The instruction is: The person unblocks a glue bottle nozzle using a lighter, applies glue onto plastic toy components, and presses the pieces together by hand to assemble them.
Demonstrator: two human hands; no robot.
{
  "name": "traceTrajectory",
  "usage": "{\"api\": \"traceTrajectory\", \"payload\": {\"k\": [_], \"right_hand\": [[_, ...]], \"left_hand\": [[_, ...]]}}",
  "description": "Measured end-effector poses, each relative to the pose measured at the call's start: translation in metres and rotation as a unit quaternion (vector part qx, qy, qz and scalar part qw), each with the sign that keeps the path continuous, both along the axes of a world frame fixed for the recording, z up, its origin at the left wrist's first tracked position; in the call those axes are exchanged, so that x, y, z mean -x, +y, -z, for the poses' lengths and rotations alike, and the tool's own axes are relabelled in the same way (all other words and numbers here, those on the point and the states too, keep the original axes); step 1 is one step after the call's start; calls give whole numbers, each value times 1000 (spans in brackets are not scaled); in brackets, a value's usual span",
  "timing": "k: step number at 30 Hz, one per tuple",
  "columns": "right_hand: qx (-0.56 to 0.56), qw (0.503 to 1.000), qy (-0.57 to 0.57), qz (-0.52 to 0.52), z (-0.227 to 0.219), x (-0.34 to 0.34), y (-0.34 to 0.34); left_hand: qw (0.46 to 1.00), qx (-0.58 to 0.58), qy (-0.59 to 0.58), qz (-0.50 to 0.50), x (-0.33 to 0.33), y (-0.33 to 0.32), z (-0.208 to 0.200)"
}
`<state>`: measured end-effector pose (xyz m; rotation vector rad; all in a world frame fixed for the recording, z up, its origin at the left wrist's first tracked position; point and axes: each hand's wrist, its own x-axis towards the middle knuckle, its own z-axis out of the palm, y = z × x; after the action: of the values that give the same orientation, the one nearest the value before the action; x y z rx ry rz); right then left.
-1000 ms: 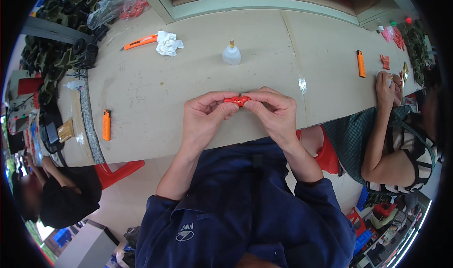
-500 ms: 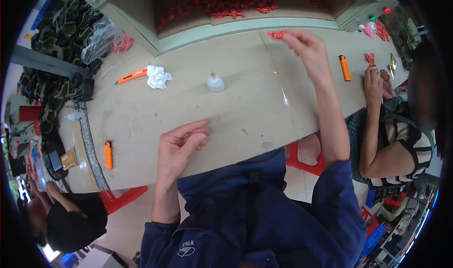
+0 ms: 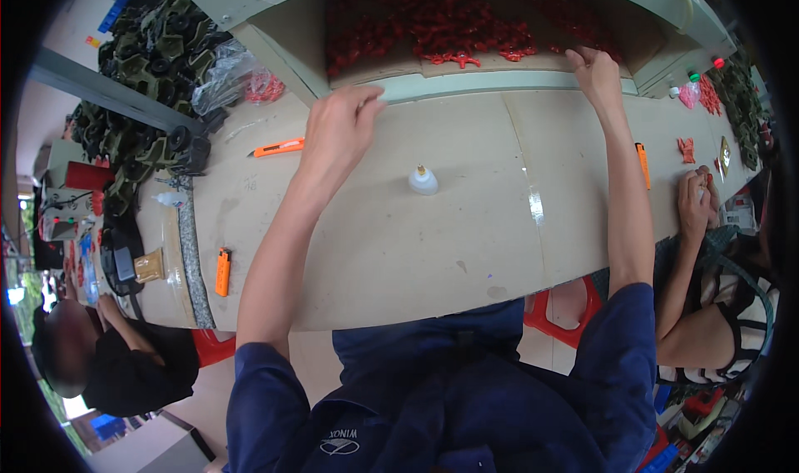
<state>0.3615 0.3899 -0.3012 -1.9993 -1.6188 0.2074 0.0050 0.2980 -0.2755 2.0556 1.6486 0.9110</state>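
Observation:
My left hand (image 3: 339,128) is over the table near the shelf's front left corner, fingers stretched and thumb apart, holding nothing. It covers the spot by the orange utility knife (image 3: 279,148), and no crumpled tissue shows there. My right hand (image 3: 598,74) reaches to the right part of the shelf opening. Its fingers are bent with a gap at the thumb, and no piece shows between them. Just left of its fingertips lie small red figure-like plastic pieces (image 3: 456,59), heaped inside the grey shelf (image 3: 499,83). A white squeeze bottle (image 3: 423,182) with a narrow tip stands mid-table.
Orange lighters lie on the table, one (image 3: 223,272) at left and one (image 3: 642,165) by my right forearm. Dark green toy vehicle parts (image 3: 150,65) are piled at far left. Co-workers sit on both sides; the right one's hands (image 3: 696,198) are by a red piece (image 3: 686,150).
My right hand has moved to the shelf opening, and the red piece it pinched no longer shows in it. My left hand has gone forward toward the shelf. The view has shifted.

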Motion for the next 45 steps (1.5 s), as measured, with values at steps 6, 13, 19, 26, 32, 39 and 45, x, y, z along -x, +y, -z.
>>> {"api": "traceTrajectory", "payload": {"k": [6, 13, 19, 26, 32, 39, 45], "right_hand": [[132, 923, 187, -308, -20, 98, -112], [132, 858, 283, -408, -13, 166, -147], [123, 867, 232, -423, 4, 179, -145], [88, 810, 461, -352, 1, 182, -184], [16, 835, 486, -256, 1, 197, -226], [-61, 861, 437, -254, 15, 220, -229], [-80, 864, 415, -272, 14, 217, -226]], "left_hand": [[973, -148, 160, -72, 3, 100, 52], [978, -99, 172, -69, 0, 68, 13], [887, 216, -407, 37, 20, -66, -6], [705, 303, -638, 68, 21, -148, 24], [682, 282, -673, 51, 10, -158, 41], [714, 274, -644, 23, -5, -160, 38], [820, 188, -540, 22, -5, -158, 44]]}}
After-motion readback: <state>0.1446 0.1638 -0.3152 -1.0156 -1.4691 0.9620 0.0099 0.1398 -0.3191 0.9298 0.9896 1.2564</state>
